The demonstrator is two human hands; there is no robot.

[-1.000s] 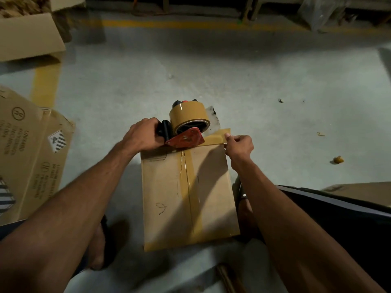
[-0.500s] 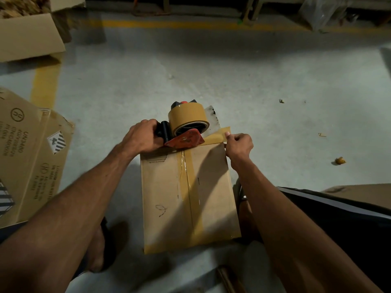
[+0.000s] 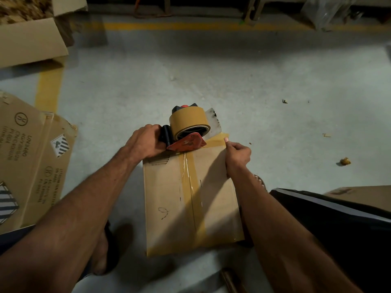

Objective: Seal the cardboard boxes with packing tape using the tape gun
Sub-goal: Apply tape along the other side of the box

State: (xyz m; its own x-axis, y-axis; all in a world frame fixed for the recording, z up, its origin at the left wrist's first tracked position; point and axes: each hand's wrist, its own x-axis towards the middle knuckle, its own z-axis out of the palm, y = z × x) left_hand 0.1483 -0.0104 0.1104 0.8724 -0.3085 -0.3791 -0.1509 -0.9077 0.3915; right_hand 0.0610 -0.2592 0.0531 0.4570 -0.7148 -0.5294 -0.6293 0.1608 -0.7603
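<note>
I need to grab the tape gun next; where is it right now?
In the head view the tape gun sits mid-frame on the far end of the box, gripped by the left hand.

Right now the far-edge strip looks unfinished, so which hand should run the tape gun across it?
Left, probably: the left hand already grips the tape gun at the box far edge; the right hand pins the tape end.

We see our left hand [image 3: 146, 141] gripping the tape gun [image 3: 187, 132] at the cardboard box's [image 3: 190, 199] twelve o'clock edge; our right hand [image 3: 238, 155] pinches the tape [image 3: 218, 138] at two o'clock.
</note>
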